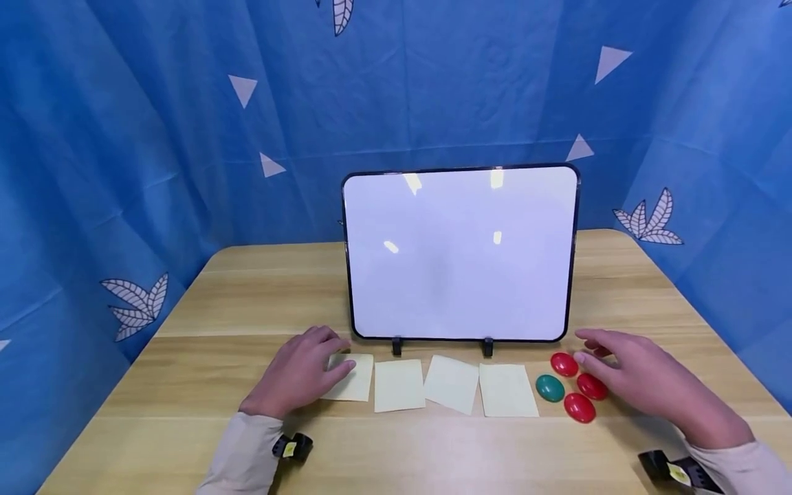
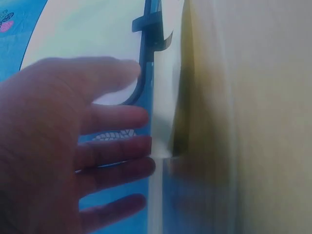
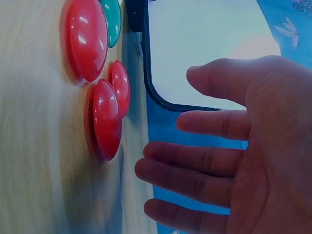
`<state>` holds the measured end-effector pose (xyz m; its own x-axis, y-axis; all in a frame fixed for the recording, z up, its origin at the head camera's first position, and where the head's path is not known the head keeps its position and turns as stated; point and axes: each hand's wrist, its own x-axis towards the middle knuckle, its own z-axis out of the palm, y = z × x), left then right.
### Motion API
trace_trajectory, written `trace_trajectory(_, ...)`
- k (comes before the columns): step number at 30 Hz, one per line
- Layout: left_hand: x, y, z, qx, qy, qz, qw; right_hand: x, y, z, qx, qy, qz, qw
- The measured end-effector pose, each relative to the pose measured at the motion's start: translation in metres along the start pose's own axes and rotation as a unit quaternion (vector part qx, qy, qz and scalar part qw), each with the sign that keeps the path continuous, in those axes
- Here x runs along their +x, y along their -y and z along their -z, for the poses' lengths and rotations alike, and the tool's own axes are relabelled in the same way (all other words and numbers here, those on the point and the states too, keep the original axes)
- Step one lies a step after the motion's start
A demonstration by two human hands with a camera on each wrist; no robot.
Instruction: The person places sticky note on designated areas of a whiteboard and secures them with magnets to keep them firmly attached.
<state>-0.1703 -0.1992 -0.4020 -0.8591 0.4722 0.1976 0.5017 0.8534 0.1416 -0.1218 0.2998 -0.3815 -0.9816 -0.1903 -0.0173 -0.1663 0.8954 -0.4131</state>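
Four squares of thin, pale-yellow paper lie in a row on the wood-grained table (image 1: 433, 454) – the first (image 1: 354, 385) partly behind the left hand, the second (image 1: 399, 386) fairly straight, the third (image 1: 453, 383) turned askew, the fourth (image 1: 509, 390) nearest the discs; four glossy, domed discs cluster just to the right of the paper, three red and one green; the green disc (image 1: 550, 388) sits on the paper side, with the upper red disc (image 1: 564, 364), the right-hand red disc (image 1: 590, 387) and the lower red disc (image 1: 579, 408) around it.

The left hand (image 1: 303, 371) reaches over the first square, fingers extended with narrow gaps, thumb held apart; whether it touches the paper I cannot tell; the right hand (image 1: 650, 375) is beside the discs, thumb and index finger apart, middle and ring fingers close together, little finger separate – all fairly straight.

Behind the row stands one smooth, glossy whiteboard (image 1: 458, 275), a rounded rectangle rimmed in black on two small black feet (image 1: 488, 347); a creased blue curtain (image 1: 433, 82), printed with white triangles and leaves, hangs beyond.
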Motion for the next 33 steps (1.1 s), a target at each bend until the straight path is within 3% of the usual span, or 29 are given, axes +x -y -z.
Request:
trace_trajectory(6, -0.003, 0.001, 0.001, 0.012, 0.021, 0.038, 0.999, 0.001, -0.001, -0.001, 0.004, 0.017, -0.019, 1.0)
trace_trajectory(11, -0.003, 0.001, -0.002, 0.015, 0.021, 0.045, 0.9987, 0.002, -0.003, -0.005, 0.009, 0.046, -0.045, 0.998)
trace_trajectory(21, -0.001, 0.006, 0.0, 0.007, 0.024, 0.056, 0.9981, 0.003, -0.004, -0.011, 0.009, 0.038, -0.027, 0.999)
trace_trajectory(33, -0.002, 0.006, -0.002, -0.001, 0.038, 0.061, 0.9974, 0.007, -0.003, -0.014, -0.029, 0.042, -0.017, 0.999)
